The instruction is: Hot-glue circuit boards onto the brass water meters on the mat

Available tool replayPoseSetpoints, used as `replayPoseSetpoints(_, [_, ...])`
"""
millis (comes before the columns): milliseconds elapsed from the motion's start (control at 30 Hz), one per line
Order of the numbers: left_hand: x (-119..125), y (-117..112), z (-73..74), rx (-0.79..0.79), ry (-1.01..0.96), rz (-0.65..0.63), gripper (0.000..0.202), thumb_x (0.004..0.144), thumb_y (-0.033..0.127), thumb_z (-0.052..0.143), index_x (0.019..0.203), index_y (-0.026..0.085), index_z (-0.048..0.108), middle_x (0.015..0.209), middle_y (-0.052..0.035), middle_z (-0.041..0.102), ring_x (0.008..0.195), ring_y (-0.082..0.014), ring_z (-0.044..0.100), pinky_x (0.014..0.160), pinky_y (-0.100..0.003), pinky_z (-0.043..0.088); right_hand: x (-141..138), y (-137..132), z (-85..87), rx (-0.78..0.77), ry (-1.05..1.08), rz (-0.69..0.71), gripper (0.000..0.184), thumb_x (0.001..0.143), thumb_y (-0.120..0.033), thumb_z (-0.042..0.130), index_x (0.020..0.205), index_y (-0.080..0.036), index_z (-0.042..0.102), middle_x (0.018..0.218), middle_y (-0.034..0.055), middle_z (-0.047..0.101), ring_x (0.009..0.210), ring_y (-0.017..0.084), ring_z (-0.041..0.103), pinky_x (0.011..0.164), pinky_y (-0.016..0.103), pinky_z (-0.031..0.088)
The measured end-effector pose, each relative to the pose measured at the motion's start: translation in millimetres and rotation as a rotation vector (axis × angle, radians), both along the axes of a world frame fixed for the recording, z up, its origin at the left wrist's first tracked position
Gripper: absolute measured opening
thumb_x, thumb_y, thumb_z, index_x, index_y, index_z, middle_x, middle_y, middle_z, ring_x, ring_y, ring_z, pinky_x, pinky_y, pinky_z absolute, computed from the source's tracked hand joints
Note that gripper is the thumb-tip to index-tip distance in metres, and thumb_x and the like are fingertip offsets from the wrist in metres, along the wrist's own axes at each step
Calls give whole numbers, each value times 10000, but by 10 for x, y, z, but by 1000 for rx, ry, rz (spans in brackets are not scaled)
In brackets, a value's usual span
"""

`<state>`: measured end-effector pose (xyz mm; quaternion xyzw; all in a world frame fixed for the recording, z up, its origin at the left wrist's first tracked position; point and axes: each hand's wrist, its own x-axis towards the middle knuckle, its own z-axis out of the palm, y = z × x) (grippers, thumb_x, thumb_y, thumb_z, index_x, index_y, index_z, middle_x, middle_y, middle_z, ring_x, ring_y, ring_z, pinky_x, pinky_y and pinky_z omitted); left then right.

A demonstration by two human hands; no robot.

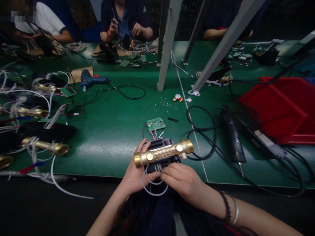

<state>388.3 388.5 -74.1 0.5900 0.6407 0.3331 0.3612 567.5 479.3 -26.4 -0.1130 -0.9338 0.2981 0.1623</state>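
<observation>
A brass meter pipe (164, 154) with threaded ends lies across a black plastic housing (161, 143) at the table's front edge. My left hand (136, 172) is wrapped around the left side of the housing, its thumb below the pipe. Just under the pipe, my right hand (183, 178) has its fingertips pinched together at thin grey wires (155, 194), which hang in loops from the housing; the exact grip is partly hidden. Coloured wires run from the housing's far side to a green circuit board (156, 124) flat on the table.
A black strip (173, 120) and small white bits lie beyond the board. Several brass pipe assemblies (46, 144) crowd the left. A blue glue gun (93, 79), cabled electric screwdriver (233, 137), red bin (278, 108) and metal posts (169, 46) surround the area. Co-workers sit opposite.
</observation>
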Motion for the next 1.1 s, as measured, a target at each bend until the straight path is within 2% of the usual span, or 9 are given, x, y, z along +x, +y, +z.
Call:
replayPoseSetpoints(200, [3,-4,-17,-27,21,17,889,758,655,537,1437,236,145,1460,-152,178,1349,-290,224,1067,-478,283,-17,32,-12,16,44,-11,322,980,-151,289,851,-66,573,817,66,509,769,125,403,664,246,283])
replayPoseSetpoints(433, [14,5,9,-61,44,20,890,742,559,624,1427,254,145,1467,-130,179,1344,-280,243,1068,-472,290,-18,-49,-18,-54,105,-130,256,958,-79,275,901,-61,524,886,86,511,838,130,425,694,237,306])
replayPoseSetpoints(567, [7,7,-5,-30,31,16,882,760,567,600,1436,251,130,1463,-142,179,1351,-287,225,1068,-479,285,7,-57,-13,-13,62,-32,277,979,-146,289,892,-77,543,834,61,523,788,130,418,667,255,269])
replayPoseSetpoints(767, [27,-4,12,-23,48,0,859,787,583,552,1440,246,107,1468,-152,151,1356,-304,205,1047,-502,309,46,-84,-75,88,37,66,288,962,-122,292,890,-57,563,798,68,517,759,147,421,646,268,249])
replayPoseSetpoints(833, [72,-13,26,-15,87,48,812,812,542,532,1437,242,111,1466,-147,156,1342,-302,235,1026,-503,341,45,-89,-73,132,21,84,282,950,-114,293,891,-61,563,752,58,502,705,146,401,626,268,245])
replayPoseSetpoints(933, [138,-20,-7,41,229,159,757,798,455,544,1411,201,179,1431,-157,222,1280,-309,327,974,-499,401,58,22,79,126,-28,131,314,959,-143,267,873,-83,564,762,53,529,690,144,415,609,271,274])
replayPoseSetpoints(1033, [170,-10,-104,138,314,186,744,773,420,543,1389,165,214,1358,-162,325,1223,-302,381,933,-476,443,82,344,391,-174,-42,290,235,972,-220,350,891,-131,553,798,-5,578,738,94,488,655,222,371])
replayPoseSetpoints(1067, [177,-4,-139,151,313,188,751,768,420,542,1390,160,211,1346,-161,338,1220,-299,381,935,-474,441,78,494,476,-271,9,278,158,953,-207,412,917,-136,549,821,-24,589,760,60,510,686,179,397])
replayPoseSetpoints(1100, [186,2,-171,153,307,191,758,764,420,542,1392,162,206,1346,-157,337,1228,-299,370,945,-478,432,61,658,523,-314,91,165,91,925,-178,470,924,-136,551,842,-35,594,780,33,526,726,142,413])
